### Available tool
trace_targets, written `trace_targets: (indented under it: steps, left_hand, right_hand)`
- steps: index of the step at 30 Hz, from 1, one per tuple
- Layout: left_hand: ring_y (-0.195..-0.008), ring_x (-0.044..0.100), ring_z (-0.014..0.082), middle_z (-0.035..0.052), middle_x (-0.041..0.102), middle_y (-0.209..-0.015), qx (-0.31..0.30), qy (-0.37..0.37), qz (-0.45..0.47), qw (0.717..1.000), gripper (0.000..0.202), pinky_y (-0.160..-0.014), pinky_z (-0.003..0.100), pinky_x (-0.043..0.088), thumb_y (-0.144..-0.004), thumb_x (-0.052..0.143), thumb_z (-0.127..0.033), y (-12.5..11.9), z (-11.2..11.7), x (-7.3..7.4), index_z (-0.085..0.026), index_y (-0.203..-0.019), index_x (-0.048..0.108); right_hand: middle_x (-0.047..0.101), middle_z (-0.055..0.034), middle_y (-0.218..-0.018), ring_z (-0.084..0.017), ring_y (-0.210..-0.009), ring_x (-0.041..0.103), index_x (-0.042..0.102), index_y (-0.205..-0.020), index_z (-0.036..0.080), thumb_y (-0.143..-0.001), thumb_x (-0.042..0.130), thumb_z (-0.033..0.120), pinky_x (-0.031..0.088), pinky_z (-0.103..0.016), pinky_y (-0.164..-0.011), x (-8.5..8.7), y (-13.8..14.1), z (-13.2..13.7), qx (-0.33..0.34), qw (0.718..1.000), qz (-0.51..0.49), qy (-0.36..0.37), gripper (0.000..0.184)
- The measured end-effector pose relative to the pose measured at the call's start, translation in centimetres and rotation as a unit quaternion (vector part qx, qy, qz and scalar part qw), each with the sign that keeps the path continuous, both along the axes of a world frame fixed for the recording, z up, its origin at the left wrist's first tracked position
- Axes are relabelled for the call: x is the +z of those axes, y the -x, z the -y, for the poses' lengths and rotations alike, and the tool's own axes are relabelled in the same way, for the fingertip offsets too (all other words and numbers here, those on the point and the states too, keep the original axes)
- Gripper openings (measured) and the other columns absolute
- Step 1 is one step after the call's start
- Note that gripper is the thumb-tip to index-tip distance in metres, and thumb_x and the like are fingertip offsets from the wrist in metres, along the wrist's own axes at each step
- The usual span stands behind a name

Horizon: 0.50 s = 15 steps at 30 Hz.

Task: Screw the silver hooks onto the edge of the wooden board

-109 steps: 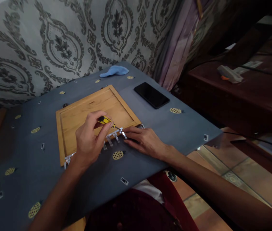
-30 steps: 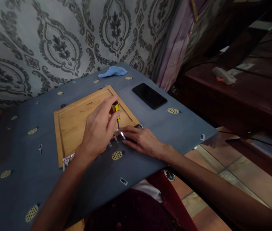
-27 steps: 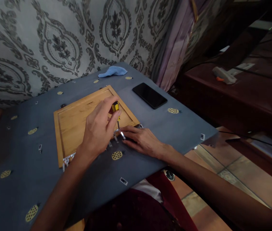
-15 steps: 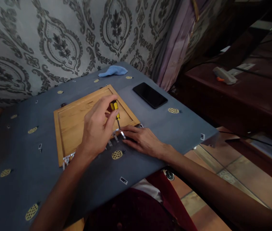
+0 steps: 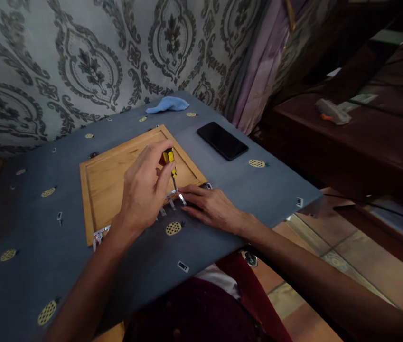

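Note:
My left hand (image 5: 146, 187) is closed around the black-and-yellow handle of a screwdriver (image 5: 171, 164), held nearly upright. Its tip meets the right part of a shiny metal hook rail (image 5: 173, 194) along the near edge of a framed wooden board (image 5: 112, 178). My right hand (image 5: 215, 209) comes in from the right, its fingertips on either side of the rail's end hook (image 5: 182, 198), steadying it. Several metal prongs stick out from the rail toward me. My left hand and forearm hide the rail's middle, while its left end shows near the board's corner.
The board lies on a table with a blue-grey pineapple-print cover (image 5: 116, 285). A black phone (image 5: 222, 140) lies to the right, and a blue cloth (image 5: 167, 104) near the wall. Behind the board's far edge sits a small dark object (image 5: 93, 155). A brush (image 5: 332, 112) rests on the dark red furniture.
The screwdriver handle has shifted very slightly to the left in my left hand. Both hands otherwise keep the same places, and the board has not moved.

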<state>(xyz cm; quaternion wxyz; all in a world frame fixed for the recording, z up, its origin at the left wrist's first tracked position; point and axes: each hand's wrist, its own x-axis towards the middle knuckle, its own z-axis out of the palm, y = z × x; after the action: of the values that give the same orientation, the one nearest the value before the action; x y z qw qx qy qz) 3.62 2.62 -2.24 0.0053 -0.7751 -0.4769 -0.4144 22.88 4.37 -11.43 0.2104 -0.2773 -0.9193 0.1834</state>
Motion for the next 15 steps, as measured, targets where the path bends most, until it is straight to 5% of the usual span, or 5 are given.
trace_targets:
  steps: [15]
  left_hand:
    - [-0.098,0.067,0.0123,0.0048,0.070,-0.116,-0.042,0.009,0.018,0.999,0.030,-0.080,0.024,0.061,-0.096,0.057,-0.010,0.07,-0.14,-0.05,-0.018,-0.124,0.057]
  right_hand:
    - [0.068,-0.0128,-0.134,-0.024,-0.110,0.070,0.067,-0.130,0.016,-0.105,0.046,0.032,0.058,-0.036,-0.087,-0.09,-0.07,0.03,-0.001,1.000,-0.003,0.007,0.037]
